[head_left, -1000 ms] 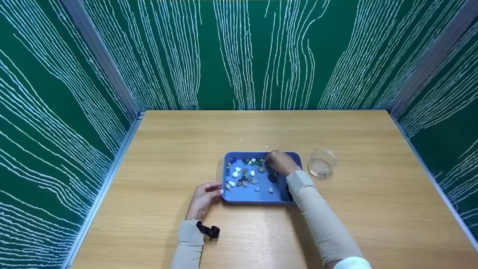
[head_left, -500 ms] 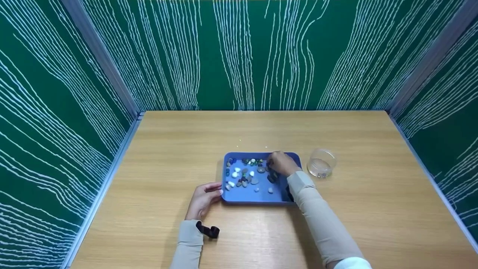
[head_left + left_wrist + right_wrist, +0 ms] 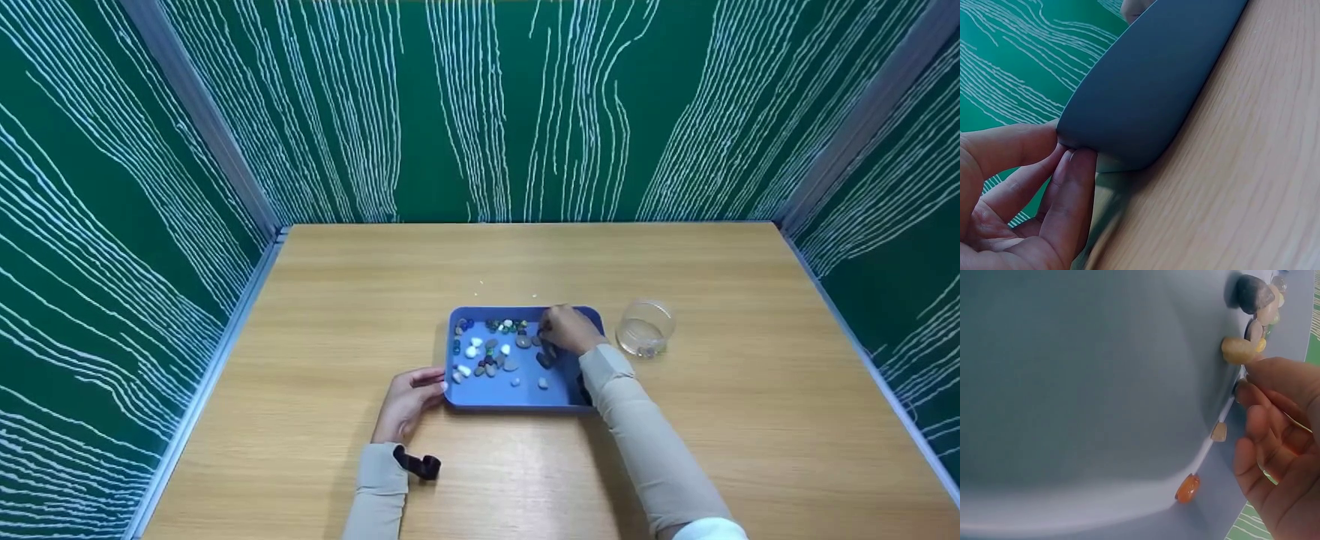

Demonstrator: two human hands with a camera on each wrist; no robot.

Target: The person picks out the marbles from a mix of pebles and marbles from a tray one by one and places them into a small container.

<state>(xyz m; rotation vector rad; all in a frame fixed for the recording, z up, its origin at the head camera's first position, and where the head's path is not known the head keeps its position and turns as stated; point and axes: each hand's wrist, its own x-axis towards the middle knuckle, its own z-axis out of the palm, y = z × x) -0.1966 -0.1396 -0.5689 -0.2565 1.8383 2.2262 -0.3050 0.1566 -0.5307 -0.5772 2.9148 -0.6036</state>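
A blue tray point(image 3: 491, 391) holding pebbles and glass beads lies on the wooden table. At its lower left corner, my left hand point(image 3: 409, 401) pinches the rim between thumb and fingers; the left wrist view shows the fingertips against the tray's outer wall point(image 3: 1134, 84). My right hand point(image 3: 568, 328) reaches into the tray's far right part. In the right wrist view its thumb and forefinger close on a small pebble point(image 3: 1240, 386), mostly hidden by the fingertips. Near them lie a yellowish pebble point(image 3: 1237, 350), a dark pebble point(image 3: 1252, 293) and an orange stone point(image 3: 1188, 488).
Right of the tray stands a clear round container point(image 3: 645, 330) with a few small pieces at its bottom. White pebbles point(image 3: 471, 351) and green beads point(image 3: 495, 326) sit in the tray's left and far parts. A few tiny white bits lie behind the tray. Green patterned panels point(image 3: 420, 112) enclose the table.
My right hand has shifted slightly to the right within the tray's far right part. The left hand keeps its hold on the tray corner.
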